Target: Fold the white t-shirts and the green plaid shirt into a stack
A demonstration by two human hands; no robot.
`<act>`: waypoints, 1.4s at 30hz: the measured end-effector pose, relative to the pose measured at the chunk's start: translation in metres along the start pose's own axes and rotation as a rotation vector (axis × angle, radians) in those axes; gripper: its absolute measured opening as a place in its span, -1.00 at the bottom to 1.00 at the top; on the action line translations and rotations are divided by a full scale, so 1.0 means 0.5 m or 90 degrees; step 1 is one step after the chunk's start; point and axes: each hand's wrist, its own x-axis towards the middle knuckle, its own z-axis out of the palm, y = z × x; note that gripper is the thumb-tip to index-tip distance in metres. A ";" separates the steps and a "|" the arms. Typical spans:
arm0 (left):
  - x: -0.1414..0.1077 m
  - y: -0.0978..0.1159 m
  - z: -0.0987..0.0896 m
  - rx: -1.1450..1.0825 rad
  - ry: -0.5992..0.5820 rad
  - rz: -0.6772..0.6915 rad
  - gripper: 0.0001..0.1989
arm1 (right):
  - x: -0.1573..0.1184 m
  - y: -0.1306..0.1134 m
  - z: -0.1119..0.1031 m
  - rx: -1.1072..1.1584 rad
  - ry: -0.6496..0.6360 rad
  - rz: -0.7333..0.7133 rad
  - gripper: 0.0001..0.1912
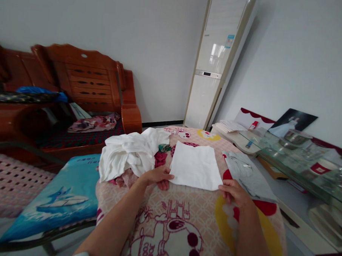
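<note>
A white cloth [196, 165], folded into a rough rectangle, lies flat on a round surface with a patterned pink cover [153, 197]. At its near left corner my left hand [159, 177] pinches the edge between thumb and fingers. My right hand [233, 192] grips the near right corner in the same way. Left of the cloth is a crumpled heap of white fabric [127, 154], with dark red fabric [160, 159] and a green piece [165, 147] beside it. A folded grey garment [246, 174] rests on the right side of the cover.
Wooden seats [88, 79] stand at the back left, and a blue cushion [63, 193] lies on a chair nearer the left. A tall white air conditioner [210, 61] is behind. Along the right runs a glass-topped cabinet [288, 155] with a metal bowl [296, 137].
</note>
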 end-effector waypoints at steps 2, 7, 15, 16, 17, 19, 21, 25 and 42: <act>-0.009 -0.002 0.003 -0.016 -0.007 0.014 -0.49 | 0.002 -0.003 0.005 0.016 0.041 -0.022 -0.62; -0.007 -0.007 0.003 -0.053 0.037 0.083 -0.52 | 0.002 -0.006 0.011 0.018 0.080 -0.015 -0.57; 0.017 -0.014 0.014 -0.024 0.128 0.113 -0.55 | -0.001 0.008 0.003 -0.029 0.014 -0.047 -0.62; 0.017 -0.014 0.015 -0.024 0.130 0.114 -0.56 | 0.000 0.009 0.002 -0.035 0.019 -0.037 -0.63; 0.018 -0.014 0.015 -0.026 0.130 0.116 -0.56 | 0.002 0.010 0.002 -0.038 0.030 -0.028 -0.65; 0.017 -0.014 0.014 -0.026 0.128 0.117 -0.57 | 0.005 0.010 0.004 -0.037 0.060 -0.025 -0.68; 0.016 -0.013 0.012 -0.024 0.123 0.114 -0.57 | 0.009 0.007 0.008 -0.015 0.102 -0.046 -0.66; 0.015 -0.017 0.010 -0.043 0.111 0.122 -0.56 | 0.013 0.001 0.015 0.044 0.154 -0.095 -0.63; 0.107 0.106 0.243 0.240 0.265 0.548 -0.43 | 0.014 -0.028 0.052 -0.004 0.101 -0.098 -0.46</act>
